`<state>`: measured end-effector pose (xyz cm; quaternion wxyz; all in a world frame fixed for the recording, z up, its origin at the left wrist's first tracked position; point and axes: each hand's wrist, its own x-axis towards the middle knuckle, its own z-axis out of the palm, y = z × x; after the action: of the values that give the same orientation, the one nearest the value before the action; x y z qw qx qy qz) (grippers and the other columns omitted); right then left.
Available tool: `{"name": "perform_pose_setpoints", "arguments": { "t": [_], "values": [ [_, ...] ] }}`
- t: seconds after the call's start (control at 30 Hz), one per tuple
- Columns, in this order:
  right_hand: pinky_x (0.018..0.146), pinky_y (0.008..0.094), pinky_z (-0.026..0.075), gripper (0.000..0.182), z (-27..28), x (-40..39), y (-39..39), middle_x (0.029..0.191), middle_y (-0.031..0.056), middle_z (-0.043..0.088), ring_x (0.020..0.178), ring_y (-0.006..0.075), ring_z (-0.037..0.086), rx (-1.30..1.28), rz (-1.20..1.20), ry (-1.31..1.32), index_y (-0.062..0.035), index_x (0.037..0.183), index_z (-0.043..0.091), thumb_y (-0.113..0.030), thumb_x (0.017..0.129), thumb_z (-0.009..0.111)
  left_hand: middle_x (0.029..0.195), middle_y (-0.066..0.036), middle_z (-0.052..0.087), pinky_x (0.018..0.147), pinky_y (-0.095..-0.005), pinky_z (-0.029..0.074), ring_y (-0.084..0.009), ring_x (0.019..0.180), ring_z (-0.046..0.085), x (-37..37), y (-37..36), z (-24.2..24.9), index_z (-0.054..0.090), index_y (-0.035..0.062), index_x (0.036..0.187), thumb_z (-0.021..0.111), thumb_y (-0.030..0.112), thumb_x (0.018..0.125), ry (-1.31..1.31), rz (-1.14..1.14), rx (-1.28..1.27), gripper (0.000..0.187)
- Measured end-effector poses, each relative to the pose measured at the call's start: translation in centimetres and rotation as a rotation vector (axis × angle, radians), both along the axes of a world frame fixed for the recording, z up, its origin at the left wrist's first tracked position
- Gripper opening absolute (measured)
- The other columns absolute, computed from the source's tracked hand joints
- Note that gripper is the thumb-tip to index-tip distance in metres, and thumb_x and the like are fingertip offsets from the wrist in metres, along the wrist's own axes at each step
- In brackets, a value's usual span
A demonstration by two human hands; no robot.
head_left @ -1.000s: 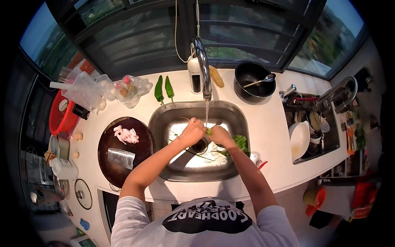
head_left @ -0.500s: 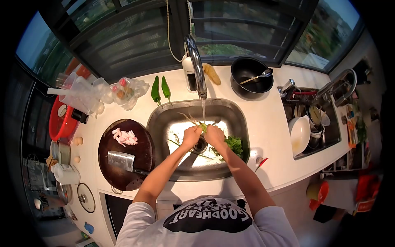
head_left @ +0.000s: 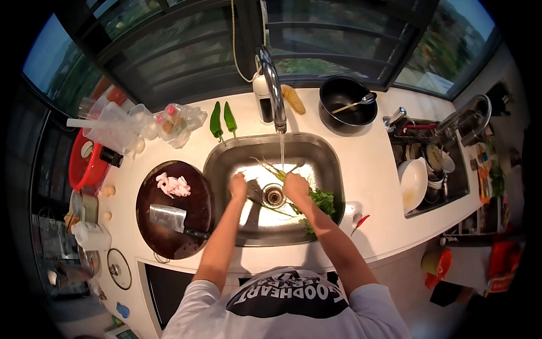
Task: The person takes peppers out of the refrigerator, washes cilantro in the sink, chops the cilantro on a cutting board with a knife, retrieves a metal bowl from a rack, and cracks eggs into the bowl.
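Over the steel sink, my right hand is closed round a bunch of leafy greens. Its pale stems and root ends stick out toward the upper left, and the leaves hang down to the right under my forearm. Water runs from the tap onto the stems beside that hand. My left hand is at the sink's left side, apart from the bunch, fingers curled in; what they hold, if anything, is hidden. Between the hands lies the drain, with loose stem bits near it.
Left of the sink, a round dark chopping board carries a cleaver and pale meat pieces. Behind are two green peppers, a ginger root and a black pot. A red chilli lies at right, near a dish-filled second sink.
My left hand has separated from my right and moved left across the sink, uncovering the drain. The right hand has stayed with the greens under the running water.
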<state>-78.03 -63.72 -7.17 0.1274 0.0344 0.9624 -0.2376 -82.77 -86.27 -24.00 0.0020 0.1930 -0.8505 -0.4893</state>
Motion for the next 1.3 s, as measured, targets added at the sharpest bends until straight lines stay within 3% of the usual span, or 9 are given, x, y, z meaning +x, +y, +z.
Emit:
{"name": "perform_pose_setpoints", "arguments": {
  "t": [0.07, 0.13, 0.23, 0.4, 0.5, 0.83, 1.13, 1.2, 1.3],
  "values": [
    [0.070, 0.0445, 0.051, 0.015, -0.2, 0.5, 1.7, 0.082, 0.0246, 0.064, 0.077, 0.0385, 0.064, 0.018, 0.060, -0.009, 0.0029, 0.081, 0.063, -0.005, 0.075, 0.053, 0.095, -0.021, 0.064, 0.079, -0.0376, 0.046, -0.0336, 0.087, 0.060, 2.4, 0.4, 10.9, 0.061, -0.0019, 0.104, 0.051, 0.022, 0.086, -0.159, -0.001, -0.003, 0.032],
    [0.069, 0.0446, 0.051, 0.015, -0.4, 0.7, 2.0, 0.079, 0.0234, 0.064, 0.075, 0.0375, 0.064, 0.017, 0.121, 0.058, 0.0023, 0.083, 0.062, -0.006, 0.075, 0.052, 0.105, -0.018, 0.062, 0.083, -0.0408, 0.043, -0.0292, 0.099, 0.058, 2.7, 0.2, 11.5, 0.060, 0.0050, 0.110, 0.050, 0.017, 0.083, -0.283, -0.211, -0.549, 0.031],
    [0.067, 0.0448, 0.051, 0.017, -1.7, 0.3, 2.2, 0.076, 0.0214, 0.064, 0.073, 0.0364, 0.064, 0.056, 0.199, 0.099, 0.0014, 0.088, 0.059, -0.007, 0.075, 0.052, 0.109, -0.015, 0.060, 0.086, -0.0435, 0.042, -0.0306, 0.104, 0.055, 3.5, 2.7, 14.0, 0.058, 0.0049, 0.113, 0.055, 0.014, 0.081, 0.139, -0.172, -0.809, 0.034],
    [0.067, 0.0443, 0.051, 0.016, -1.0, 0.5, 2.0, 0.078, 0.0199, 0.065, 0.075, 0.0349, 0.065, 0.072, 0.278, 0.138, -0.0016, 0.086, 0.062, -0.008, 0.077, 0.051, 0.099, -0.011, 0.063, 0.081, -0.0411, 0.037, -0.0256, 0.097, 0.057, 4.0, 7.7, 19.6, 0.063, 0.0069, 0.103, 0.059, 0.011, 0.079, 0.558, -0.590, -0.500, 0.025],
    [0.066, 0.0434, 0.051, 0.015, -0.8, 0.6, 2.3, 0.077, 0.0184, 0.065, 0.074, 0.0336, 0.065, 0.095, 0.335, 0.156, -0.0027, 0.085, 0.062, -0.008, 0.076, 0.052, 0.086, -0.008, 0.064, 0.078, -0.0382, 0.034, -0.0238, 0.089, 0.058, 4.1, 8.3, 19.1, 0.066, 0.0074, 0.092, 0.058, 0.012, 0.079, 0.308, -0.876, -0.634, 0.017],
    [0.066, 0.0422, 0.051, 0.014, -0.2, 1.2, 4.1, 0.075, 0.0165, 0.065, 0.071, 0.0324, 0.065, 0.102, 0.632, 0.146, -0.0035, 0.081, 0.063, -0.008, 0.073, 0.054, 0.071, -0.007, 0.059, 0.077, -0.0348, 0.039, -0.0244, 0.080, 0.055, 3.3, 8.5, 18.7, 0.061, 0.0083, 0.068, 0.063, 0.020, 0.070, 0.468, -1.281, -0.626, 0.012],
    [0.066, 0.0437, 0.051, 0.014, -0.6, 1.4, 3.5, 0.072, 0.0190, 0.064, 0.072, 0.0356, 0.064, 0.012, 0.428, 0.217, -0.0018, 0.084, 0.059, -0.009, 0.073, 0.054, 0.068, -0.015, 0.058, 0.063, -0.0354, 0.043, -0.0254, 0.062, 0.054, 2.2, 7.0, 15.6, 0.062, 0.0010, 0.079, 0.049, 0.019, 0.081, 0.027, -0.506, 0.017, 0.022],
    [0.067, 0.0451, 0.049, 0.012, -0.8, 1.8, 4.5, 0.072, 0.0191, 0.063, 0.071, 0.0359, 0.062, -0.028, 0.369, 0.207, -0.0015, 0.084, 0.057, -0.008, 0.074, 0.054, 0.072, -0.012, 0.056, 0.065, -0.0327, 0.042, -0.0170, 0.065, 0.051, 0.8, 5.0, 15.4, 0.060, 0.0024, 0.083, 0.046, 0.020, 0.084, -0.048, -0.525, 0.072, 0.022],
    [0.067, 0.0462, 0.048, 0.011, -0.4, 1.8, 4.2, 0.071, 0.0189, 0.062, 0.071, 0.0362, 0.062, -0.042, 0.327, 0.184, -0.0021, 0.084, 0.056, -0.008, 0.075, 0.054, 0.077, -0.013, 0.061, 0.066, -0.0312, 0.043, -0.0248, 0.071, 0.057, 1.3, 4.6, 15.7, 0.062, 0.0067, 0.087, 0.046, 0.020, 0.085, 0.130, -0.590, -0.074, 0.020]
  ]
}}
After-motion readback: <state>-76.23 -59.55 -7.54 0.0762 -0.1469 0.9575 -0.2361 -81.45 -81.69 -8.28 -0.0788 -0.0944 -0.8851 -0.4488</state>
